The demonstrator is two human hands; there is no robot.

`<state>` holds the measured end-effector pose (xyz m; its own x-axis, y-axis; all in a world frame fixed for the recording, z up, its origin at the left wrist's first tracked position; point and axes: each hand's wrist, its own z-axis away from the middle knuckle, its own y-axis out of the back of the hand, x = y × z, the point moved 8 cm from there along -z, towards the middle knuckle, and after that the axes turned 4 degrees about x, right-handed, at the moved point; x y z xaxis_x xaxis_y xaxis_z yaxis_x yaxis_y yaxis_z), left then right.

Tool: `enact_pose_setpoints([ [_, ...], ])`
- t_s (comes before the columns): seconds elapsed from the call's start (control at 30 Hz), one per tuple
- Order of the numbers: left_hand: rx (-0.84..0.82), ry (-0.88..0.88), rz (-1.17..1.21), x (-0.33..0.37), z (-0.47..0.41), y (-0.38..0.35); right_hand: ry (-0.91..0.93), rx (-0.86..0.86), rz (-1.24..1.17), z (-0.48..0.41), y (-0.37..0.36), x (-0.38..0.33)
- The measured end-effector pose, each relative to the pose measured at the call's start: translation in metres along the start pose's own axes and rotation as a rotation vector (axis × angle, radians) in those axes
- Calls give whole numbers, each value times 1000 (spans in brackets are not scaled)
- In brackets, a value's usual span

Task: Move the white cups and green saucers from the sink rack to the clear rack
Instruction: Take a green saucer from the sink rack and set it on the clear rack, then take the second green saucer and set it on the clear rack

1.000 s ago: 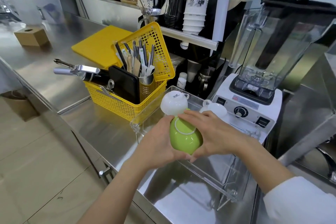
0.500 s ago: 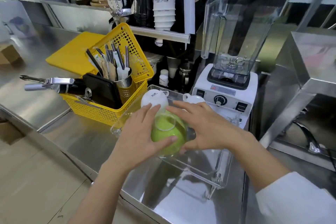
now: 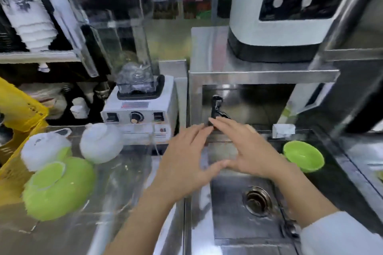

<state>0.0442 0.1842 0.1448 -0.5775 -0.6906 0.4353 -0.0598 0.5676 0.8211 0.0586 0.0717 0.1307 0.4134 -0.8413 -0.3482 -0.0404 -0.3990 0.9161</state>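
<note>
Two white cups [image 3: 44, 148] [image 3: 101, 143] stand upside down in the clear rack [image 3: 116, 188] at the left. A green saucer [image 3: 59, 187] lies upside down in front of them in the same rack. Another green saucer [image 3: 303, 158] stands tilted on the dark sink rack [image 3: 339, 182] at the right of the sink. My left hand [image 3: 184, 163] and my right hand [image 3: 244, 151] hover empty over the sink's near-left edge, fingers spread and thumbs nearly touching. The picture is blurred by motion.
A steel sink [image 3: 238, 209] with a drain [image 3: 258, 201] and a black tap [image 3: 216, 107] lies below my hands. A white blender [image 3: 136, 93] stands behind the clear rack. A yellow basket [image 3: 18, 109] sits at the far left, and a white machine [image 3: 290, 12] rests on the shelf above the sink.
Both hands let go of the green saucer, which now lies in the clear rack. The hands and the view have swung right, over the sink.
</note>
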Motion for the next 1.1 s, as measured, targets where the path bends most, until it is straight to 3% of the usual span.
enact_pose_setpoints([
  [0.23, -175, -30, 90, 71, -61, -127, -310, 78, -15, 101, 34, 144],
  [0.43, -327, 21, 199, 117, -100, -237, -553, 21, -29, 168, 24, 257],
  [0.6, -380, 190, 172, 95, -110, -290, -769, 34, -287, 173, -9, 288],
  [0.8, -445, 413, -127, 70, -122, -330, -1065, 85, -569, 174, -46, 324],
  [0.97, -594, 612, 179, 57, -115, -357, -1131, 88, -758, 171, -65, 335],
  [1.1, -541, 760, 385, 57, -107, -358, -1146, 179, -848, 174, -63, 333],
])
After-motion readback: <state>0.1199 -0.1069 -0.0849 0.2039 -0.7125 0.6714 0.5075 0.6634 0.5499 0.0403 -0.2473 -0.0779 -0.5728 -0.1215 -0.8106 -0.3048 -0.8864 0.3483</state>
